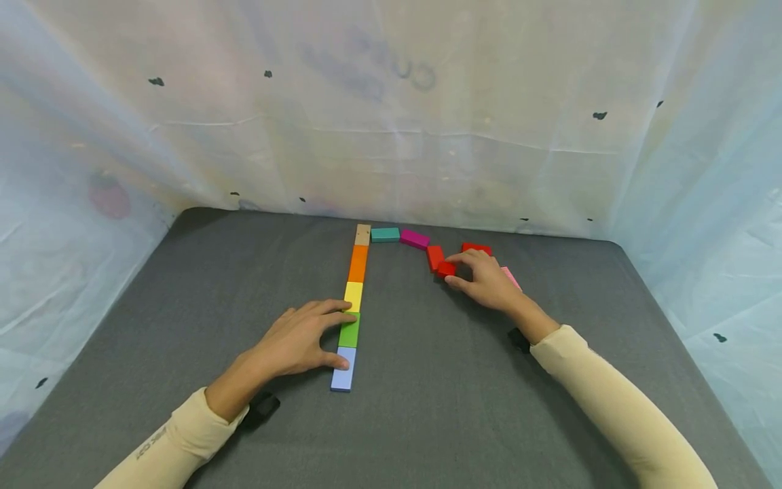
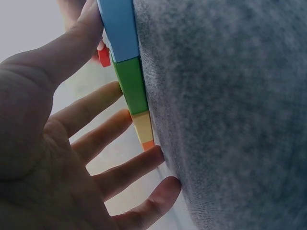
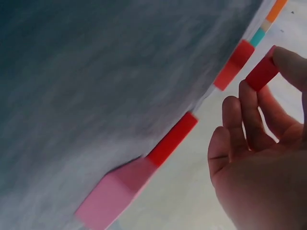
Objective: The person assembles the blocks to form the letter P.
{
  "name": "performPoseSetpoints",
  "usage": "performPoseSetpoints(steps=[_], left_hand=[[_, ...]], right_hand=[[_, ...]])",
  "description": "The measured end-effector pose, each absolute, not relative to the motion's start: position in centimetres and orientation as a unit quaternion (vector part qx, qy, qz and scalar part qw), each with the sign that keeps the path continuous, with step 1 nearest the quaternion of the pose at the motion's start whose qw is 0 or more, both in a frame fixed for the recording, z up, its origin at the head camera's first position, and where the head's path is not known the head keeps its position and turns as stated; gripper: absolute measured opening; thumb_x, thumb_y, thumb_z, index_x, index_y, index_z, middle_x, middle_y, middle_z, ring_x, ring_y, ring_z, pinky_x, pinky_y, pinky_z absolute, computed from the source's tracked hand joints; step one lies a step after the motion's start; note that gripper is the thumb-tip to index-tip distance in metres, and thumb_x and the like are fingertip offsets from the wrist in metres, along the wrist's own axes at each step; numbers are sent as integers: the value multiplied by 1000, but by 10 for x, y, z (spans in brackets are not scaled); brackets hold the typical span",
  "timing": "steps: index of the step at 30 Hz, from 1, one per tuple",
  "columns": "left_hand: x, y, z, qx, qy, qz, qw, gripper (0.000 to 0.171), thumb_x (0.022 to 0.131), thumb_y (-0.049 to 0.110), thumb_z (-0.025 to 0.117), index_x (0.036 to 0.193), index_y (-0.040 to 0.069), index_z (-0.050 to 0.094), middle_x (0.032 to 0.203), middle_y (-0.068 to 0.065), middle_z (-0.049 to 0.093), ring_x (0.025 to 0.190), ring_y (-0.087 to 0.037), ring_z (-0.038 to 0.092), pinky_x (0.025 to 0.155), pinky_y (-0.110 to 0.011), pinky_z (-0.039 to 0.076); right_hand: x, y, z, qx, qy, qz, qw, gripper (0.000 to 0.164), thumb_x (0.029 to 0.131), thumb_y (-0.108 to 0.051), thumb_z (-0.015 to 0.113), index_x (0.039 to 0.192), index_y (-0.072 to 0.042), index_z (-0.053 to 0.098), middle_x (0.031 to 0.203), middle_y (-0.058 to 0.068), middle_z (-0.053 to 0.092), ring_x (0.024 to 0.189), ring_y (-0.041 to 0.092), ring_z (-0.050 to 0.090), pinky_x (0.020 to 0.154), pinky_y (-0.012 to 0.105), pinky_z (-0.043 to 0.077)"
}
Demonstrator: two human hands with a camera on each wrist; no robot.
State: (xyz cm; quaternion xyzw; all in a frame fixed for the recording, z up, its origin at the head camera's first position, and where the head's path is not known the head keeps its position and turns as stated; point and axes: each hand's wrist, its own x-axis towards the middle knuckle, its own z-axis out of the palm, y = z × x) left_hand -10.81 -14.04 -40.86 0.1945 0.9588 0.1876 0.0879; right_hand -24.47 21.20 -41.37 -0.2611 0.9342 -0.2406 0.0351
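My left hand point(image 1: 299, 343) lies over a straight row of flat blocks, fingers spread. Its thumb touches the light blue block point(image 1: 343, 377), and its fingertips reach the green block point(image 1: 349, 334) and the yellow block point(image 1: 353, 293). Above these in the row come an orange block point(image 1: 358, 263) and a plain wooden block point(image 1: 363, 235). Between thumb and fingertips, my right hand point(image 1: 485, 282) pinches a red block point(image 3: 263, 74), held off the table. Beside it, another red block point(image 1: 434, 258) lies at the end of a bent line with a magenta block point(image 1: 415, 238) and a teal block point(image 1: 385, 235).
Behind the right hand lies one more red block point(image 1: 476, 247), with a pink block point(image 1: 510, 277) partly hidden by that hand. All of it rests on a grey cloth-covered table point(image 1: 415, 421). Pale hanging sheets point(image 1: 391, 136) close off the back and sides.
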Motion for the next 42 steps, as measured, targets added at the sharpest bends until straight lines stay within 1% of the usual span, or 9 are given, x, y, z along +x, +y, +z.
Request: performPoseSetpoints(steps=[4, 8, 11, 16, 25, 35, 38, 42], left_hand=[[-108, -140, -409, 194, 959, 187, 89, 77, 70, 52, 85, 138, 27, 60, 155, 3, 45, 141, -33, 43, 104, -76, 32], [-108, -140, -409, 195, 959, 185, 88, 77, 71, 53, 85, 139, 26, 60, 154, 3, 45, 141, -32, 44, 104, -73, 34], [-108, -140, -409, 197, 959, 184, 87, 77, 71, 53, 84, 139, 27, 59, 154, 3, 46, 140, -31, 45, 104, -71, 36], [-108, -140, -410, 199, 959, 183, 85, 78, 71, 53, 84, 139, 27, 59, 154, 4, 46, 140, -30, 45, 104, -70, 37], [-108, -139, -409, 197, 960, 180, 86, 77, 71, 52, 84, 139, 26, 60, 154, 4, 46, 141, -30, 45, 104, -68, 38], [-108, -139, -408, 194, 960, 179, 93, 76, 72, 52, 84, 139, 25, 60, 155, 3, 45, 141, -31, 44, 104, -69, 37], [-109, -139, -408, 195, 960, 177, 92, 76, 72, 53, 84, 139, 26, 60, 154, 3, 46, 140, -31, 45, 104, -70, 37], [-108, -139, -408, 197, 960, 178, 91, 76, 72, 53, 84, 138, 25, 60, 154, 3, 46, 139, -31, 46, 103, -66, 40]], right_hand=[[-244, 200, -413, -263, 932, -249, 37, 46, 95, -30, 68, 134, -7, 60, 126, 11, 63, 119, 29, 56, 106, 53, 42], [-243, 189, -413, -269, 928, -253, 42, 45, 95, -30, 68, 133, -7, 61, 123, 10, 63, 114, 28, 57, 102, 49, 46], [-242, 182, -414, -275, 925, -258, 45, 43, 95, -30, 68, 132, -9, 62, 122, 10, 63, 112, 27, 57, 100, 48, 47], [-241, 171, -416, -281, 923, -258, 46, 42, 94, -31, 69, 132, -12, 63, 126, 8, 63, 114, 26, 56, 102, 48, 46], [-241, 146, -418, -289, 925, -242, 47, 43, 95, -35, 68, 130, -12, 64, 122, 7, 65, 107, 23, 59, 97, 44, 50], [-240, 123, -418, -290, 927, -226, 71, 45, 95, -37, 68, 132, -12, 63, 132, 7, 63, 115, 23, 58, 104, 43, 48], [-241, 117, -419, -292, 929, -215, 73, 45, 95, -38, 68, 131, -13, 64, 129, 7, 64, 113, 22, 59, 103, 42, 49], [-241, 110, -420, -301, 931, -192, 73, 45, 95, -39, 68, 131, -13, 64, 125, 6, 65, 108, 21, 60, 99, 40, 51]])
